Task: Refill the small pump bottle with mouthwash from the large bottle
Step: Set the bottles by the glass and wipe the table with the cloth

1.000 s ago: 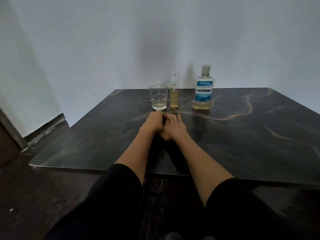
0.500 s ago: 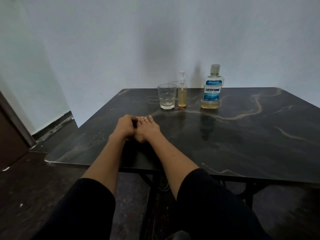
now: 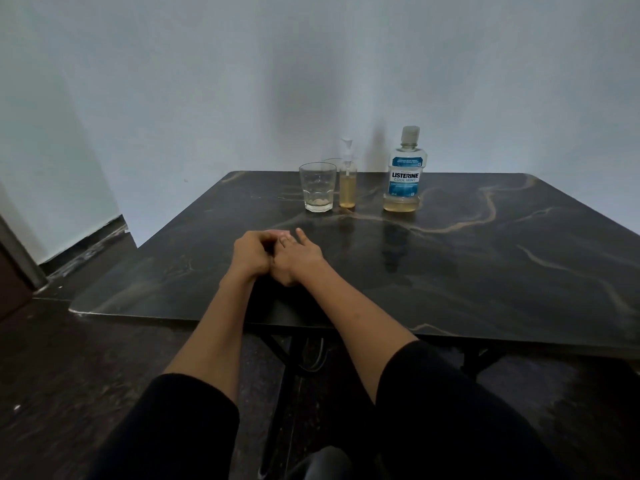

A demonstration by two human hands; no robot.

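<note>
Black sleeves cover your upper arms, and both bare forearms reach out over the dark marble counter [image 3: 485,271]. Your two hands meet near the front middle of it, well apart from the bottles.

Your left hand [image 3: 250,252] is curled, and its grip wraps around some fingers of your right hand [image 3: 297,255]. It holds no object. Your right hand lies flat and loose, with nothing in its grip, and one finger sticks out straight toward the back of the counter. The two hands touch each other.

At the back of the counter stand three things in a row. The small pump bottle [image 3: 347,180] is upright, with its pump top on and yellow liquid filling most of it. Just beside it on the left is a clear glass [image 3: 317,187] with a little bit of liquid at the bottom. To the right, a short way off, stands the large bottle [image 3: 404,174] of mouthwash, upright with its cap on. It has a blue label and only a low layer of yellow liquid.
</note>
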